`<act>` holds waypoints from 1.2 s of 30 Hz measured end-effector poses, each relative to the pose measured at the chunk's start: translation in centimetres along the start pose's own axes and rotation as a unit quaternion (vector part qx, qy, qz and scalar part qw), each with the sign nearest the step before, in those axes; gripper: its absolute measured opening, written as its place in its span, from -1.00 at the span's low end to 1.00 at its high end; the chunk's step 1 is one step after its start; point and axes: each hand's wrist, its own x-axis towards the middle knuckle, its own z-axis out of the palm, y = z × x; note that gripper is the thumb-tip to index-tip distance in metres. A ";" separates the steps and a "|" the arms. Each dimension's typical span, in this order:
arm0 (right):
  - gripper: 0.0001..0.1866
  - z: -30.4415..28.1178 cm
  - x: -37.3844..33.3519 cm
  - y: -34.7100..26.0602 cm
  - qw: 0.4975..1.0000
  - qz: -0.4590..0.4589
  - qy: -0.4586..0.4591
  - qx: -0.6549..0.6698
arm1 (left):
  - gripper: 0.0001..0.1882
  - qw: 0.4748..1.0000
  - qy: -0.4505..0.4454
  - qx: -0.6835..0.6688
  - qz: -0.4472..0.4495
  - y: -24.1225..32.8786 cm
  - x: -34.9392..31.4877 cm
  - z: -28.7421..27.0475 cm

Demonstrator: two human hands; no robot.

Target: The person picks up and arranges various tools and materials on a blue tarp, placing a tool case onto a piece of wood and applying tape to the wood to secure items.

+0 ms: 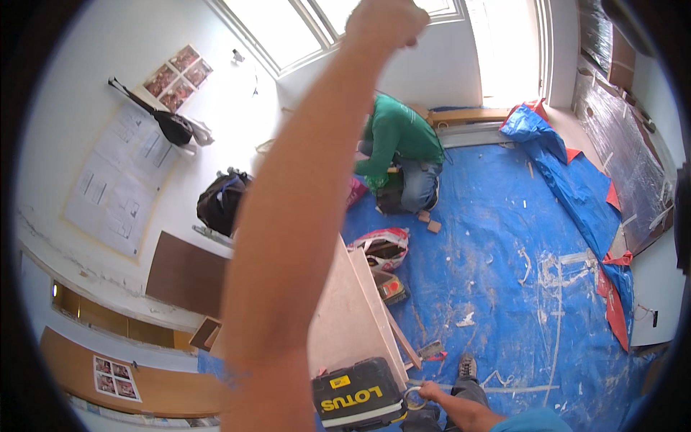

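Observation:
My left arm (288, 216) is raised close in front, crossing the view from the lower edge to the top. My left hand (387, 25) is closed high up against the bright window; whatever it holds, if anything, cannot be made out. Low down, my right hand (430, 391) is closed on a pale ring-shaped thing (412, 397), whose kind is unclear. The ring lies against the right side of a black tool case (360, 392) with yellow lettering. Behind the case lean light wooden boards (353, 309), partly hidden by my left arm.
A person in a green top (407, 133) crouches at the back. A blue tarp (489, 237) with debris covers the floor. Nearby are a bag (385, 248) and a black backpack (219, 201). Plastic-wrapped panels (622, 144) lean at right; drawings (119, 176) hang at left.

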 end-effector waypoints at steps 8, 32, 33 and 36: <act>-0.65 0.6 0.2 5.0 0.992 -0.017 0.077 -0.093 | -0.75 0.989 -0.071 0.124 -0.050 4.2 3.1 0.4; -0.54 0.0 -0.1 4.9 0.996 -0.068 0.015 -0.049 | -0.48 0.966 -0.179 0.069 -0.171 -29.2 -25.0 40.8; -0.55 -2.8 0.5 4.2 0.998 -0.016 -0.053 -0.031 | -0.54 0.964 -0.226 0.013 -0.141 -26.3 -25.6 41.0; -0.54 -3.6 0.9 4.8 0.995 0.016 -0.054 0.088 | -0.51 0.962 -0.242 -0.095 -0.084 -21.5 -36.0 41.5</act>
